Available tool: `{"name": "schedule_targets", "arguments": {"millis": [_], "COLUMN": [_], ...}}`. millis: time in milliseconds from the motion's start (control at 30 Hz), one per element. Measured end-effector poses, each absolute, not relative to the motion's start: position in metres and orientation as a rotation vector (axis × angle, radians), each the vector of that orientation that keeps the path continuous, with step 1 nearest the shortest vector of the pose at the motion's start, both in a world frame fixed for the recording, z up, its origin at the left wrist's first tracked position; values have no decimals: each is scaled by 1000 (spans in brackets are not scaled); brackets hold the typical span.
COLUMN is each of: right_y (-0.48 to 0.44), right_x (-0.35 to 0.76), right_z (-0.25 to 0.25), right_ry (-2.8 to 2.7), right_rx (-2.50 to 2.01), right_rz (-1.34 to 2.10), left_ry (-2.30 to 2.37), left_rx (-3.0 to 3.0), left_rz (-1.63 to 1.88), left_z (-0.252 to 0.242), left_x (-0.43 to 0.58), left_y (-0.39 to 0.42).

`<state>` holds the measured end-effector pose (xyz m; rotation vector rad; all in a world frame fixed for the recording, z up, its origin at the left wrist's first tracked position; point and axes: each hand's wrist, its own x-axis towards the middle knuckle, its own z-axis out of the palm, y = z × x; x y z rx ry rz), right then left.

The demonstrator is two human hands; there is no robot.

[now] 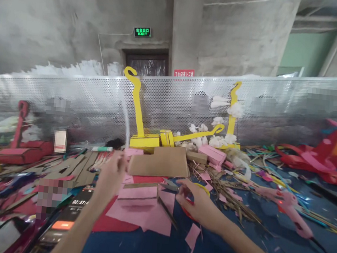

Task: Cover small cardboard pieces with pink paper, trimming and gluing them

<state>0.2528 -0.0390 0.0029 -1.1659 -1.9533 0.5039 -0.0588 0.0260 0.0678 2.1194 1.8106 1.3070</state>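
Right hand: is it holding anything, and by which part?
Right hand seems to grip scissors by the handle loops, blades pointing left; left hand too blurred to tell.

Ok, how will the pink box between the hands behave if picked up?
Probably light: the pink box looks like paper-covered cardboard. Likely crushable if squeezed. Flat-sided, so it should not roll, but may slide on the loose pink paper beneath.

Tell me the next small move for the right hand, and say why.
Probably settle the fingers of the right hand into the loops of the scissors and lift them off the table. The hand lies on the yellow and red handles, grip unclear, blades pointing toward the pink box; the left hand hovers open beside that box, touching nothing.
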Motion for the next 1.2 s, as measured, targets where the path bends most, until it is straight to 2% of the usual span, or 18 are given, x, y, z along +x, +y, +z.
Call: {"name": "schedule_targets", "arguments": {"millis": [133,267,500,600,833,1200], "right_y": [-46,-65,-149,-176,-183,-171], "right_x": [235,239,362,422,494,506], "right_z": [16,27,51,52,31,2], "right_ry": [-1591,-1433,-1223,-970,-957,-1050], "right_rx": [-895,-923,-1317,-1483,-1661,-1682], "right_rz": [868,886,146,-246,-235,-264], "left_ry": [1227,934,1195,1406,1484,1442], "left_rx": [2262,2487,2846,2704,2649,2702], "left_rz": [1122,1035,1053,1085,1064,1153], "left_z": [32,16,0,-4,-1,-10], "left_x": [21,41,-25,-29,-19,-27], "left_y": [-9,-23,18,26,19,29]}}
